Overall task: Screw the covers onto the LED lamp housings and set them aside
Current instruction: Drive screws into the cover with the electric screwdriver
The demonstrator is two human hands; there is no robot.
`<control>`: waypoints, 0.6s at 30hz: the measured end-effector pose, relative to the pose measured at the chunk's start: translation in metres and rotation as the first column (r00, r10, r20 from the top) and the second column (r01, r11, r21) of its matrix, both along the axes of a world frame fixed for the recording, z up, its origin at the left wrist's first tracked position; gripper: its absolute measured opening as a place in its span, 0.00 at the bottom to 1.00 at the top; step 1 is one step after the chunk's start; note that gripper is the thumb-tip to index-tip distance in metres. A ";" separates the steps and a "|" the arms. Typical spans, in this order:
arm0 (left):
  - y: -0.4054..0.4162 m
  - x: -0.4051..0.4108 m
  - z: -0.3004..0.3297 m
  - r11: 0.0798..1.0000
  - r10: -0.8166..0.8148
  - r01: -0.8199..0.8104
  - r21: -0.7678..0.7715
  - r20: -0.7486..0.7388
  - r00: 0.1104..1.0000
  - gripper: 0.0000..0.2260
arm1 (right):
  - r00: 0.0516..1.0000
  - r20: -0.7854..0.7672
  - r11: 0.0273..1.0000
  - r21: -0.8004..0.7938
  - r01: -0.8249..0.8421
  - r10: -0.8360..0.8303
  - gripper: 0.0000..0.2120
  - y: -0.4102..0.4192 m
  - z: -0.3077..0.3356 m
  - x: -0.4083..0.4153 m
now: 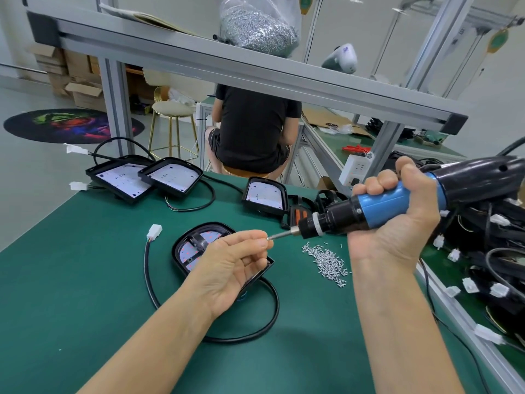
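The lamp [199, 248] with its cover on lies mid-mat, just below my left hand [230, 268], its cable [255, 328] looping toward the near edge. My left fingertips [262, 242] pinch a screw [268, 238] and hold it to the bit [279, 236] of the driver [397, 203], which my right hand [397, 217] grips round its blue barrel, all fingers wrapped tight. As I judge it, the step is loading the screw onto the tip: I should seat the head square on the bit, keep the driver level until it sits firm, then let go and carry it down upright into a corner hole of the cover, pressing straight so it does not cross-thread or skid onto the lens. The screw pile [328, 263] lies just right of the lamp, within easy reach for the next one. Toward the mat's far edge lie 3 open housings [170, 177], white boards showing, 2 overlapping at the far left corner and 1 farther right. Along the right edge is a heap of black cables [488, 251] with white plugs. The mat [85, 280] is green; above it a grey rail [227, 66] carries a bag of screws [258, 27], and beyond it a person [252, 129] sits with their back to me, a gold stool [173, 123] beside them.
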State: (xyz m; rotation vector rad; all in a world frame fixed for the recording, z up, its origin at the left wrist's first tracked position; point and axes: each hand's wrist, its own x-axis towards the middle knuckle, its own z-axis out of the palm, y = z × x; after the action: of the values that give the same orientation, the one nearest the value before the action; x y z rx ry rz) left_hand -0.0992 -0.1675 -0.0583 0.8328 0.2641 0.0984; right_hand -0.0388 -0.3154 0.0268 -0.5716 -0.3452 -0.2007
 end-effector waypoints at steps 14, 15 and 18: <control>0.003 0.000 -0.001 0.957 0.088 -0.113 0.266 0.104 0.991 0.09 | 0.999 -0.027 0.999 0.049 0.024 -0.023 0.05 0.000 -0.015 0.003; 0.004 0.000 -0.001 0.950 0.087 -0.113 0.291 0.100 0.991 0.09 | 0.999 -0.036 0.998 0.063 0.026 -0.024 0.05 0.000 -0.017 0.004; 0.007 0.001 -0.002 0.923 0.096 -0.117 0.365 0.074 0.993 0.07 | 0.999 -0.038 0.999 0.040 -0.009 0.010 0.06 -0.002 -0.024 0.005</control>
State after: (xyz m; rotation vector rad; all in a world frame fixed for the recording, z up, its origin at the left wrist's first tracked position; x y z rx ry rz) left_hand -0.0978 -0.1609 -0.0602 1.1893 0.2427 0.2796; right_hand -0.0341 -0.3178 0.0029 -0.5341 -0.3066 -0.1868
